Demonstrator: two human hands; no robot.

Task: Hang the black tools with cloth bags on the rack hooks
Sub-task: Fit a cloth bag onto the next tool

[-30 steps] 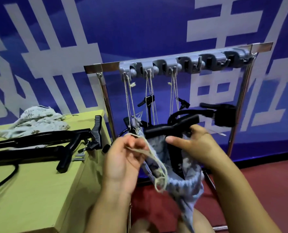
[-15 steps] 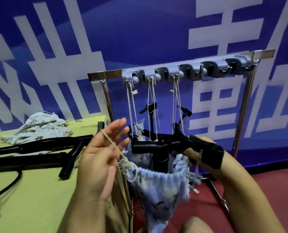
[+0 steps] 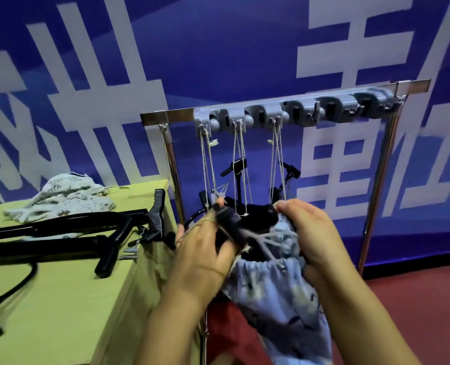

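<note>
Only the head view here, so everything comes from that. In the lower middle of the frame a blue cloth bag [image 3: 276, 293] with a gathered drawstring mouth is being held up by both hands, right in front of the rack [image 3: 284, 111]. The left hand [image 3: 205, 248] is curled around a black tool handle [image 3: 229, 225] that sticks out of the bag's mouth, and a thin cord [image 3: 192, 230] is looped over its fingers. The right hand [image 3: 310, 233] is clenched on the bag's rim at the right side, fabric bunched under the fingers. The whole thing is a bit motion-blurred, so exactly how the drawstring runs between the hands can't be made out. Up in the centre to upper right, the rack's chrome bar carries a grey hook strip [image 3: 297, 111]; three sets of strings [image 3: 239, 164] are already hung from the leftmost hooks, with black tools [image 3: 234, 167] dangling behind the hands, while the hooks further right are bare. On the left side of the frame a yellow-green table [image 3: 60, 299] is seen, with two more black tools [image 3: 60, 233] laid across it near its right edge, a black cable [image 3: 16, 285] trailing off toward the lower left, and a crumpled white printed cloth bag [image 3: 66, 196] lying just behind them. A blue banner with big white characters [image 3: 218, 48] fills the background, and a red floor [image 3: 416, 299] is visible at lower right.
</note>
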